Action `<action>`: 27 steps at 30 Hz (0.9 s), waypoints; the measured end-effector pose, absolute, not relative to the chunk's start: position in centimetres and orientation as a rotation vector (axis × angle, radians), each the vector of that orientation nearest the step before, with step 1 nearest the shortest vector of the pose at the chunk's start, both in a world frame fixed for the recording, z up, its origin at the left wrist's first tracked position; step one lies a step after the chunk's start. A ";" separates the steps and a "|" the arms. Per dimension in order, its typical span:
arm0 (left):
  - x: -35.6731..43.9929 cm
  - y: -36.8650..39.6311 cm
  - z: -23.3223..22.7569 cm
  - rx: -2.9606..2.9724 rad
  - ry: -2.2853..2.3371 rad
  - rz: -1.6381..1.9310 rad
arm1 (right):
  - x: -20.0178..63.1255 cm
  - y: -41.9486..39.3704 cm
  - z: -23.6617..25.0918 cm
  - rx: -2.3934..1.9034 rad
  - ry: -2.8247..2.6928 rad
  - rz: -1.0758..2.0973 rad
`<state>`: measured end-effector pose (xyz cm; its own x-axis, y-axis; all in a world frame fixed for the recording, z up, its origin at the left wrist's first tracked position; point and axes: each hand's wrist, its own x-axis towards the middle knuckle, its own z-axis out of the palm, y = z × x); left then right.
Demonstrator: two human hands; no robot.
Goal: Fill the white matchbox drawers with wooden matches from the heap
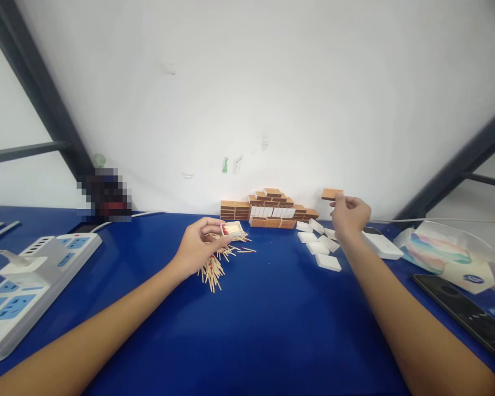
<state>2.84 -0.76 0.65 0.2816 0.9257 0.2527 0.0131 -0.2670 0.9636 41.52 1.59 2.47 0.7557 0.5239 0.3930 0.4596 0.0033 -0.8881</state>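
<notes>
Pinching the filled matchbox tray (232, 227) between thumb and fingers of my left hand (198, 246), I am holding it just above the loose matches (216, 263) scattered on the blue table (272, 324). My right hand (348, 216) is gripping a brown matchbox sleeve (332, 194) at its fingertips, raised over the empty white trays (319, 242), beside the stacked matchboxes (268, 209) against the wall.

Open white matchbox tray (232, 227), filled with matches, held level just above the loose match pile (214, 264); brown matchbox sleeve (332, 193) raised flat near the worktop's far edge
</notes>
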 end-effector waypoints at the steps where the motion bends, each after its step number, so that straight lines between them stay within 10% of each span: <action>1: 2.8 -0.7 0.7 1.560 0.891 1.164 | 40.2 1.0 3.0 -1.528 -0.784 0.002; 13: 2.7 -0.8 1.1 1.540 0.851 1.181 | 25.5 -4.8 2.1 -1.090 -1.297 0.927; 27: 2.7 -0.7 0.8 1.495 0.770 1.125 | 26.0 -4.8 2.0 -1.114 -1.392 0.950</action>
